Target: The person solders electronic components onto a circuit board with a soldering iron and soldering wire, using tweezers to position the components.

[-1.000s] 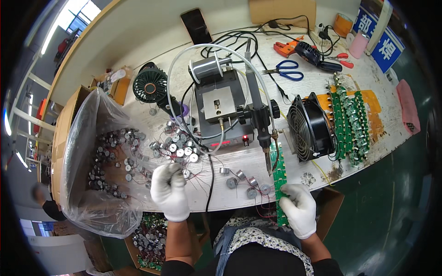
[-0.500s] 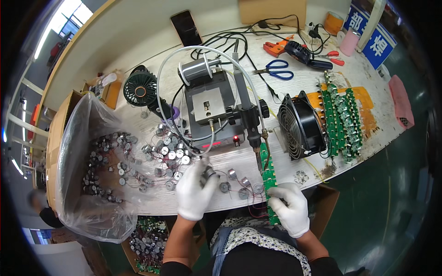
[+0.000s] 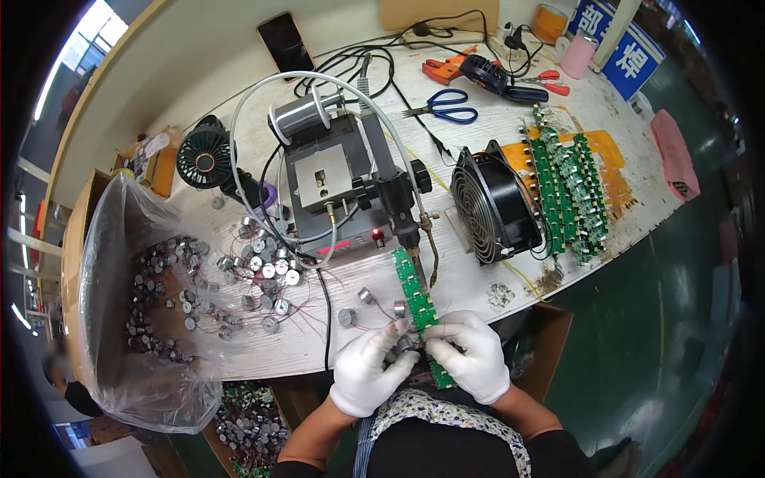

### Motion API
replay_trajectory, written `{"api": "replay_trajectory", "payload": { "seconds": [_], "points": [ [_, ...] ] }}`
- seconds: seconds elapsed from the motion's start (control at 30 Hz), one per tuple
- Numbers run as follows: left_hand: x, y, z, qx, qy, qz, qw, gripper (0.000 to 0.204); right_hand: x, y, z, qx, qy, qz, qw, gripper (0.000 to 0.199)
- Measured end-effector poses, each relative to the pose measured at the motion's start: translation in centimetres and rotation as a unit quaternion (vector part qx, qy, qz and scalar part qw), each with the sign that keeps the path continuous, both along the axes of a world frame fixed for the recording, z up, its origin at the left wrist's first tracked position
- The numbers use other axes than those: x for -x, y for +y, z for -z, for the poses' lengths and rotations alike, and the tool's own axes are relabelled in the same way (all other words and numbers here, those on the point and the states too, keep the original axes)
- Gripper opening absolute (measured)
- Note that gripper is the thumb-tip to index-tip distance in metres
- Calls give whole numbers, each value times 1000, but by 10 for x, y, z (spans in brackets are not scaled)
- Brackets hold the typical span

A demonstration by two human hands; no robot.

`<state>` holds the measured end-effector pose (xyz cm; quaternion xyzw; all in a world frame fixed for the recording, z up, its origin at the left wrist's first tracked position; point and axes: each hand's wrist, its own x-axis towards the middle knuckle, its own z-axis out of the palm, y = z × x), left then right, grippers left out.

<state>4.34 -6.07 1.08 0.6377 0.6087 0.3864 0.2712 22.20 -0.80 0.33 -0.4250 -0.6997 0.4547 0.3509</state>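
Head view, worktop, items listed left to right. Cardboard box (image 3: pixel 77 279), lined with a clear plastic bag (image 3: pixel 163 405); many small silver motors lay inside. Round dark-green fan (image 3: pixel 204 162), standing on the table beyond the box. Second carton below the table edge, filled with motors (image 3: pixel 253 430) and green pieces. Loose heap of motors with thin red leads (image 3: pixel 268 271), spread over the white tabletop (image 3: pixel 299 338). Dark phone (image 3: pixel 286 44), leaning at the back. Solder spool (image 3: pixel 299 118), mounted above a dark control unit (image 3: pixel 351 237) with a red-lit display.

Left hand (image 3: pixel 373 366), white-gloved: thumb and fingers pinched a small motor (image 3: pixel 406 345) just beside the left edge of a green circuit strip (image 3: pixel 413 295). Strip: long, narrow, lying between the two hands, its upper end beneath a soldering iron (image 3: pixel 404 227) held on a stand, its lower end reaching past the table edge. Blue-handled scissors (image 3: pixel 453 107), farther back. Right hand (image 3: pixel 472 360), white-gloved: fingers drawn together at the strip's right edge; whether they gripped the strip or a wire could not be told.

Square black fan (image 3: pixel 494 207), upright. Several populated green boards (image 3: pixel 567 191), side by side on an orange patch (image 3: pixel 615 169). Pink cloth (image 3: pixel 673 151), at the far right edge.
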Motion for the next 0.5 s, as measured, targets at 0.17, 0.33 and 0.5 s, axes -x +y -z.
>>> {"api": "replay_trajectory", "payload": {
  "seconds": [0.17,0.33,0.5],
  "points": [
    [20,6,2,-69,62,-85,992,26,1,0,0,7,-6,20,1000,9],
    [26,13,2,-81,174,-68,979,25,4,-1,1,-9,11,4,1000,10],
    [19,21,3,-138,298,-73,942,23,6,-1,1,-13,5,5,1000,10]
  ]
}}
